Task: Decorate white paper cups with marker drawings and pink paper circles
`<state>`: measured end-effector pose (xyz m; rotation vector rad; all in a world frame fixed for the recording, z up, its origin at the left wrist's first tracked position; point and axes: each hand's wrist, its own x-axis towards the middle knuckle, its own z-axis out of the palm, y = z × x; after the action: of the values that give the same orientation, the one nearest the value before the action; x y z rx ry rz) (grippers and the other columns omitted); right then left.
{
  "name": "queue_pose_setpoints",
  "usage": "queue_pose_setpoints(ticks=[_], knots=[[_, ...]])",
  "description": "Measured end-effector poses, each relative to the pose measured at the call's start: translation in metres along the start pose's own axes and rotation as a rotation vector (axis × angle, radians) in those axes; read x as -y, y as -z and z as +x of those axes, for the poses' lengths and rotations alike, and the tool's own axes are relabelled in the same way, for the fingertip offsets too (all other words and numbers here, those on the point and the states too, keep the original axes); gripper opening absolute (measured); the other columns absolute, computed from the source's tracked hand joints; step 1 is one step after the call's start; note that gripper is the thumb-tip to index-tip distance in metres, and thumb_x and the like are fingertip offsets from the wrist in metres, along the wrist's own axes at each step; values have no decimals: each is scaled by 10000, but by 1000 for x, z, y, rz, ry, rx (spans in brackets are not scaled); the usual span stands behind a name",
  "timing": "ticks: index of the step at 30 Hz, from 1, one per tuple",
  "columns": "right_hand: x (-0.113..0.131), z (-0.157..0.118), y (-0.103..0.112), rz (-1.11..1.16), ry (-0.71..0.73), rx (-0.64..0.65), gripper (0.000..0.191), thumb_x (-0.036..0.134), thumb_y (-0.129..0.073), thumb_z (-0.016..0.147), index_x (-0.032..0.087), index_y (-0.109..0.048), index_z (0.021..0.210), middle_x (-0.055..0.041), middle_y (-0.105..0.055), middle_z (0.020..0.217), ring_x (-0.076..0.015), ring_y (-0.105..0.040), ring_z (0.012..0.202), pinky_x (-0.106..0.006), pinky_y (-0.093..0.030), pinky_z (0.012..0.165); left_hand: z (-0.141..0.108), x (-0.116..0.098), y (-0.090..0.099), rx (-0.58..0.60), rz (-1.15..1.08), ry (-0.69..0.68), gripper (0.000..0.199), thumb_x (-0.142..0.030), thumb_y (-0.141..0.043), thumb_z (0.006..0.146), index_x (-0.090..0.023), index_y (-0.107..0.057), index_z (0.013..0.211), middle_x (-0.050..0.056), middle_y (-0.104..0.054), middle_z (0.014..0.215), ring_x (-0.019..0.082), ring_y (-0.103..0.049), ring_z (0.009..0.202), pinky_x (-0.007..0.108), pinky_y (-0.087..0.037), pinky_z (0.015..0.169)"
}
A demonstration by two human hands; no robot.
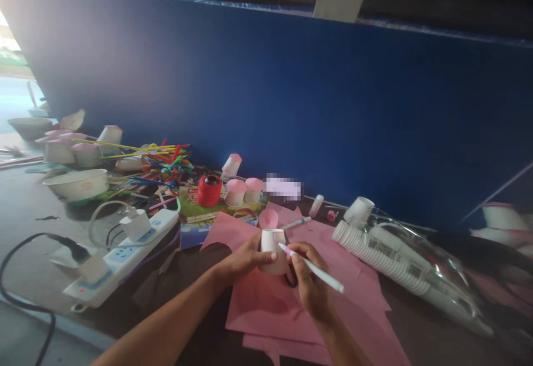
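My left hand (249, 256) is wrapped round the left side of a small white paper cup (271, 242), which is upside down over pink paper (258, 305). Between the fingers of my right hand (308, 280) is a white marker (322, 276) with a pink end, its tip at the cup's right side. A short pink mark shows on the cup near that tip. Just behind the cup lies a round pink paper piece (268, 219), and another marker (296, 222) rests on the pink sheets.
A red thread spool (209, 191) and pink-topped cups (236, 192) stand behind. Stacked cups (381, 257) in plastic lie at the right. To the left are a power strip (125, 257), a white bowl (79, 185) and colourful pipe cleaners (166, 158). A blue panel (266, 88) rises behind.
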<state>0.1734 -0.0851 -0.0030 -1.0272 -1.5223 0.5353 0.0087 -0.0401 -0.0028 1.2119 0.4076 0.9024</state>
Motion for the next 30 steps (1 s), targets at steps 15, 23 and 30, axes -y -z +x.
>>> queue_pose_setpoints(ticks=[15, 23, 30], knots=[[-2, 5, 4, 193, -165, -55, 164, 344, -487, 868, 210, -582, 860, 24, -556, 688, -113, -510, 616, -221, -405, 557, 0, -1, -1, 42, -40, 13, 496, -342, -710, 685, -128, -559, 1107, 87, -596, 925, 193, -554, 818, 253, -413, 674], [-4, 3, 4, 67, -104, 39, 185, 354, -474, 873, 210, -584, 909, 2, -583, 756, -143, -546, 694, -259, -427, 636, 0, 0, 1, 25, -11, 20, 516, -314, -730, 662, -146, -541, 1112, 65, -589, 957, 173, -540, 833, 234, -405, 681], [-2, 7, 4, 109, -165, -46, 185, 354, -462, 879, 203, -568, 870, 16, -563, 677, -122, -515, 596, -235, -417, 559, 0, -3, -1, 42, 10, 25, 479, -336, -712, 677, -126, -554, 1078, 74, -585, 894, 195, -545, 829, 244, -407, 660]])
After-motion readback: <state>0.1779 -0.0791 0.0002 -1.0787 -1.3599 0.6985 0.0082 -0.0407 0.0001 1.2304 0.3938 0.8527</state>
